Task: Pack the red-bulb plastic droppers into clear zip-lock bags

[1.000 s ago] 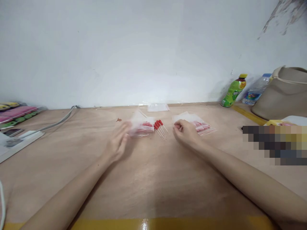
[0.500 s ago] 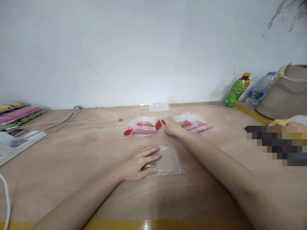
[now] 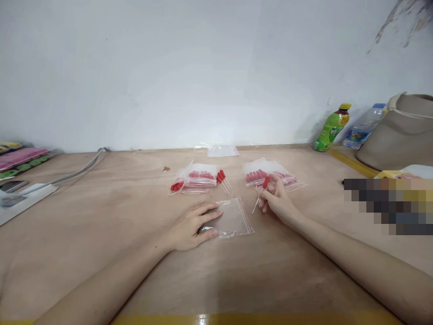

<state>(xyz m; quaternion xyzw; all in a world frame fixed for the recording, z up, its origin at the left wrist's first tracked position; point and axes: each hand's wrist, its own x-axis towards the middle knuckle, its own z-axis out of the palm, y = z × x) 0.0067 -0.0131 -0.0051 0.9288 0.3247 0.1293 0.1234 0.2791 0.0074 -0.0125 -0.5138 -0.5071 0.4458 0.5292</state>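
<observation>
My left hand [image 3: 194, 224] rests on the left edge of an empty clear zip bag [image 3: 233, 219] that lies flat on the wooden table [image 3: 101, 253], thumb and fingers gripping its edge. To the bag's right, my right hand [image 3: 278, 201] pinches a thin dropper with a red bulb [image 3: 261, 194], tip pointing down towards the bag. A few loose red-bulbed droppers [image 3: 223, 180] lie beyond the bag. A pile of filled bags [image 3: 194, 179] sits to their left and another pile of filled bags [image 3: 270, 175] lies just beyond my right hand.
A stack of empty clear bags [image 3: 222, 150] lies by the white wall. A green bottle [image 3: 330, 127], a water bottle [image 3: 361, 126] and a beige bag [image 3: 401, 131] stand at the right. A grey cable [image 3: 77, 170], a power strip [image 3: 23, 201] and coloured packs [image 3: 20, 158] are at the left.
My left hand drew an empty bag from the far pile towards me and holds it flat. My right hand reached to the loose droppers, picked one up and moved it right of the bag.
</observation>
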